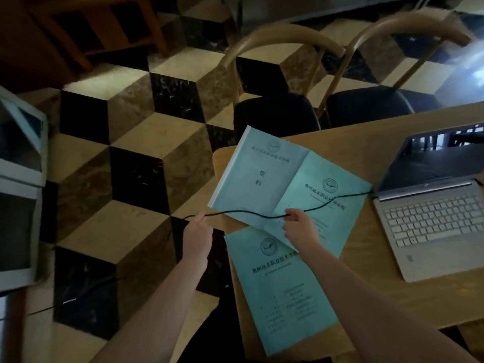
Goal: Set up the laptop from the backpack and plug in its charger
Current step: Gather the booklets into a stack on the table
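Head view shows the laptop (429, 205) open on the wooden table (392, 279), screen dark, and everything else is easiest placed from it. A thin black charger cable (251, 214) leaves the laptop's near-left corner, by the hinge, and appears already seated there (the plug itself is too small to confirm). From that corner the cable runs away from the laptop across three green booklets (262, 176) lying beside it, and on past the table's edge. The right hand (298, 226), the nearer one to the laptop, pinches the cable between thumb and fingertips over the booklets. The left hand (197, 234), farther from the laptop and out over the checkered floor (136, 153), is closed around the cable where it drops away. Between the two hands the cable's long axis lies roughly level, pointing straight away from the laptop, with slight sag. Judging from this, the free end, toward the floor beyond the left hand, still needs a socket; none is visible.
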